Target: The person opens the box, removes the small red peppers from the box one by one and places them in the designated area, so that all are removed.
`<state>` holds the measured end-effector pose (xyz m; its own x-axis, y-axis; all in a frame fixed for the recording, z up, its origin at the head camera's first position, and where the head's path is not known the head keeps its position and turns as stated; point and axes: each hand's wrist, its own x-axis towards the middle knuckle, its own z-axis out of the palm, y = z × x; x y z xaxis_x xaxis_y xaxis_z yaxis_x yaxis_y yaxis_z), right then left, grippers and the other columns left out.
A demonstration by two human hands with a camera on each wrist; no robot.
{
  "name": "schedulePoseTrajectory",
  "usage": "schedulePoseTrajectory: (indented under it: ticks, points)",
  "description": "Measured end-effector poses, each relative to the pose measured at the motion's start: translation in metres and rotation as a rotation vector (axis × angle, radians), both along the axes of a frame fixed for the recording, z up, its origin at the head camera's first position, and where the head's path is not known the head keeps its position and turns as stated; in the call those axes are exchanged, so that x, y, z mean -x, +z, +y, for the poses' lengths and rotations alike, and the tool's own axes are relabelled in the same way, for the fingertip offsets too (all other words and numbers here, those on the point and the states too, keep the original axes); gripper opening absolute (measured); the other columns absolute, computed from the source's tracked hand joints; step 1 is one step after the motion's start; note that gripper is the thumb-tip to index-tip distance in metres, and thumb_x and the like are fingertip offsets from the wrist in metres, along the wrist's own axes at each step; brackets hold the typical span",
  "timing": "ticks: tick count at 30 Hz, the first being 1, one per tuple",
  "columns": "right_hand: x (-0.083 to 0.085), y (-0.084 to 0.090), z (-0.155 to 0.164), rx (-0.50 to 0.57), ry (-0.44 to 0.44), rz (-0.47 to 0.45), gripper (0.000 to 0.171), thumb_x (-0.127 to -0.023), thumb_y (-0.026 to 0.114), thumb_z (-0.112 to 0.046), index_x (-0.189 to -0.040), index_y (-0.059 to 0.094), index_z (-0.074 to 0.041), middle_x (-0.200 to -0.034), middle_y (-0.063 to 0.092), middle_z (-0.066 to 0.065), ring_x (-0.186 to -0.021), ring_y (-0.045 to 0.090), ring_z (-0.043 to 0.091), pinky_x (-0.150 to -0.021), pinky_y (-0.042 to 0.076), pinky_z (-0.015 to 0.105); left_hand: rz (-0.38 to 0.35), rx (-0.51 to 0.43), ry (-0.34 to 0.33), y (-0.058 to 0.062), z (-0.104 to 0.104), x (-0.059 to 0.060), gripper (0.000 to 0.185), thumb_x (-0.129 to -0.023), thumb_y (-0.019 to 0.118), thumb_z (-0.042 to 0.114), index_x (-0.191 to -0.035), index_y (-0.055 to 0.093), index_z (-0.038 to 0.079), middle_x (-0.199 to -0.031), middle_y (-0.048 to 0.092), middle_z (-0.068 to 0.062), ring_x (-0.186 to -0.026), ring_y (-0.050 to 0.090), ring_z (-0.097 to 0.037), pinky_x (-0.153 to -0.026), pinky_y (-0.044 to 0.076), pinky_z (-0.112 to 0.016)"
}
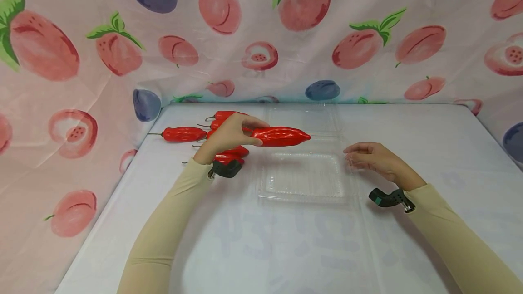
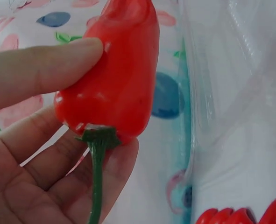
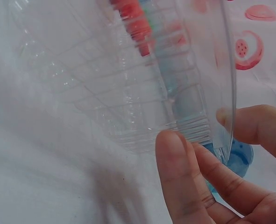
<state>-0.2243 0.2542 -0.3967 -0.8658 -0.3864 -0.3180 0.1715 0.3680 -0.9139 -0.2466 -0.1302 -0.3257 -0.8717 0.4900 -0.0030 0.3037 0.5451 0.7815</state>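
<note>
My left hand point(image 1: 234, 135) grips a red pepper point(image 1: 286, 136) above the clear plastic box point(image 1: 304, 197), thumb on one side and fingers on the other. In the left wrist view the pepper's green stem point(image 2: 97, 177) points back toward the palm. The box lies unfolded, its lid point(image 1: 302, 117) toward the back and its tray toward the front. At the box's right side, my right hand point(image 1: 377, 162) pinches the thin plastic edge. The right wrist view shows that rim point(image 3: 233, 93) passing between thumb and fingers.
Several red peppers point(image 1: 181, 134) lie left of the box on the white-covered table point(image 1: 286, 248), some partly behind the left hand and wrist camera. A fruit-print cloth point(image 1: 261, 26) rises behind the table and along its sides.
</note>
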Motion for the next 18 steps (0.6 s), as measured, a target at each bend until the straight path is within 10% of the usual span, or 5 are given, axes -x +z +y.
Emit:
schedulePoseTrajectory:
  ticks: [18]
  points:
    - [0.001,-0.001,0.001,0.006,0.003,-0.006,0.051,-0.095,0.055,-0.016,-0.131,0.037,0.015,-0.094,0.065,-0.012,-0.086,0.062,0.0,-0.079,0.053,0.019,-0.096,-0.029,0.055,-0.012,-0.038,0.002,0.042,-0.08,0.074,0.016,-0.121,0.064,0.014,-0.12,0.062,-0.008,-0.099,0.062,-0.027,-0.082,0.056,-0.035]
